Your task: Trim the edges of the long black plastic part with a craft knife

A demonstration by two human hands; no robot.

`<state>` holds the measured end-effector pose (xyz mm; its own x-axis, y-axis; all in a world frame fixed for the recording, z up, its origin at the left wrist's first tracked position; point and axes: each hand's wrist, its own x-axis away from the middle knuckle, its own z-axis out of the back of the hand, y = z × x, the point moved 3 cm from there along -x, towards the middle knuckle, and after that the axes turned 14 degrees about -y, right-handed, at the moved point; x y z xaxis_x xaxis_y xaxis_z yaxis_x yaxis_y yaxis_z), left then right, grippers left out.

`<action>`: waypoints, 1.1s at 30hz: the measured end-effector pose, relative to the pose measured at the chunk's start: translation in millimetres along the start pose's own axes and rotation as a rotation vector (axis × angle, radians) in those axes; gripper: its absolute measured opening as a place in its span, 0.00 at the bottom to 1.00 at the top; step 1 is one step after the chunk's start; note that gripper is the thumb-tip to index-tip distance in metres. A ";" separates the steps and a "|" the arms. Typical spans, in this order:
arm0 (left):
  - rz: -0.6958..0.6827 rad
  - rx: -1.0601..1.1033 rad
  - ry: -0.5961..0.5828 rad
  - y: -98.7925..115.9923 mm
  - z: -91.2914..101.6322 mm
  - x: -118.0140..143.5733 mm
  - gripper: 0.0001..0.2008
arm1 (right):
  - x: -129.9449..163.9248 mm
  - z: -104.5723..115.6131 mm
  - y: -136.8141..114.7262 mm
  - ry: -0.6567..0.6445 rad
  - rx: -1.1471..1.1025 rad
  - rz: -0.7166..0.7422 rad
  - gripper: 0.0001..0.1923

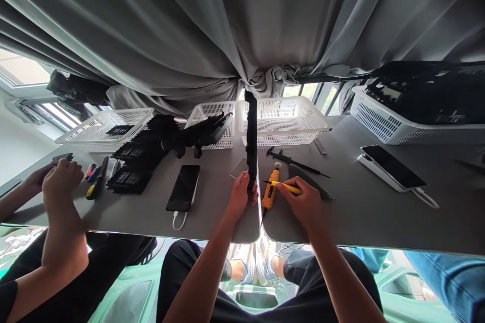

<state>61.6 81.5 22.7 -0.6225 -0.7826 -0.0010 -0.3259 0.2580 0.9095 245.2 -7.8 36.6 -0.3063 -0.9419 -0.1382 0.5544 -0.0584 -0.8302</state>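
Black strip (251,133): left hand (241,194) gripping its near end, right hand (306,198) pinching yellow pen-shaped tool (294,190); slipping, I'm judging, could be gouging it.

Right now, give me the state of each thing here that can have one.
Left hand: closed around the long black part.
Long black part: held near its lower end.
Right hand: closed on the yellow tool.
Yellow tool: held, tip toward the black part.
Orange tool: lying unheld.
Caliper: lying flat; opening unclear.
Left phone: screen dark.
Right phone: screen dark.
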 end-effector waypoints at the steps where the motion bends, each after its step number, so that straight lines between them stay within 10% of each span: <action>1: 0.001 0.006 -0.002 -0.2 0.3 0.1 0.25 | 0.4 0.4 -0.5 0.004 -0.009 -0.002 0.29; 33: 0.017 0.149 0.050 6.9 -1.2 -1.7 0.16 | 1.9 -7.0 -3.6 -0.113 0.091 0.112 0.26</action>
<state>61.3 84.0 29.5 -0.5940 -0.8036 0.0378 -0.4197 0.3496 0.8376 237.2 -7.0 35.5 -0.1527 -0.9751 -0.1609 0.6493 0.0237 -0.7601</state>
